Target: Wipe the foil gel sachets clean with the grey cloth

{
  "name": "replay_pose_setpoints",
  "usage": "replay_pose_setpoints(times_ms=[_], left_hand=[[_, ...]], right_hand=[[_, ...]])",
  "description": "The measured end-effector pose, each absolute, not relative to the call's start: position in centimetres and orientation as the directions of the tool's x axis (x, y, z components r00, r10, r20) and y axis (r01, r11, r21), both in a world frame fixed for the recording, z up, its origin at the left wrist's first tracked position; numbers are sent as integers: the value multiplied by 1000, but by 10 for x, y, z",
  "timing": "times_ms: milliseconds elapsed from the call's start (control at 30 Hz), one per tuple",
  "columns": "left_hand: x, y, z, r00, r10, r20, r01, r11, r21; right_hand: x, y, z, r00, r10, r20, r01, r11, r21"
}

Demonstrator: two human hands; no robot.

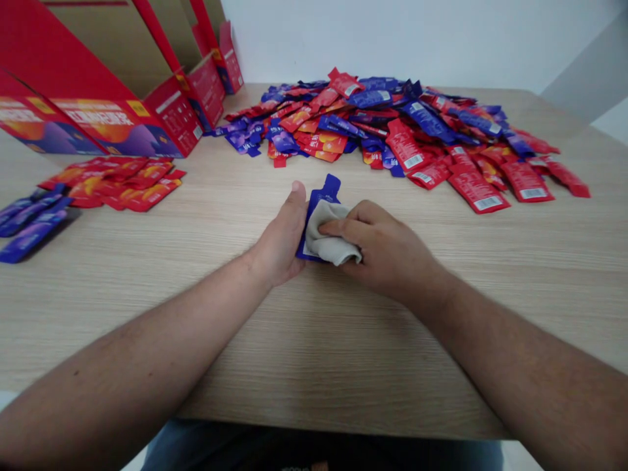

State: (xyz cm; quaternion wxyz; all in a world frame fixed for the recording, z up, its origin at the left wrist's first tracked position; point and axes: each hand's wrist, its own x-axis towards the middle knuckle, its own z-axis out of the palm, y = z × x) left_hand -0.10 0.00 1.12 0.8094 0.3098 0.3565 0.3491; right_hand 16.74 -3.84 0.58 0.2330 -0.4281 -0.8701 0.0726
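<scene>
Near the middle of the table, my left hand (283,239) holds a blue sachet (326,188) with a narrow neck, its thumb along the left edge and the other fingers hidden behind. A grey-white cloth (328,234) covers much of the sachet's face. My right hand (385,245) has its fingers closed on that cloth and presses it against the sachet. Part of a white patch shows at the sachet's lower left corner.
A large heap of red and blue sachets (343,124) lies along the back. At the left are a smaller pile of red sachets (118,182), several blue sachets (34,219) and open red cardboard boxes (108,124). The wooden table (333,366) ends close to me.
</scene>
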Motion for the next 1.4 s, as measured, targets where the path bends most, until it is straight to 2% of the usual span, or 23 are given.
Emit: replay_pose_setpoints(times_ms=[167, 300, 433, 567, 733, 900, 1067, 1167, 1300, 1400], left_hand=[[0, -3, 16, 461, 795, -393, -362, 573, 735], [2, -3, 19, 434, 807, -401, -384, 568, 728], [2, -3, 17, 424, 813, -399, -390, 562, 729], [3, -2, 7, 352, 858, -374, -424, 502, 754], [3, 3, 2, 251, 868, -429, -437, 497, 750], [-2, 13, 5, 180, 875, -449, -521, 472, 712], [-8, 17, 2, 237, 871, -430, -520, 488, 701], [-9, 18, 3, 212, 880, -426, -545, 468, 696], [-10, 21, 6, 209, 875, -437, -551, 475, 686], [-12, 22, 6, 200, 887, -417, -582, 450, 677]], right_hand=[[166, -39, 8, -630, 728, 270, 649, 685, -331], [166, -39, 8, -546, 785, 293, 712, 619, -332], [167, -37, 6, -627, 727, 279, 645, 686, -336], [168, -34, 4, -519, 794, 315, 709, 606, -360], [171, -33, 5, -640, 743, 198, 645, 659, -387], [179, -25, 0, -523, 794, 308, 697, 607, -381], [184, -20, -4, -557, 770, 311, 655, 638, -406], [186, -18, -5, -482, 803, 350, 698, 594, -400], [185, -18, -7, -551, 766, 330, 629, 642, -439], [185, -18, -7, -530, 772, 350, 635, 635, -439]])
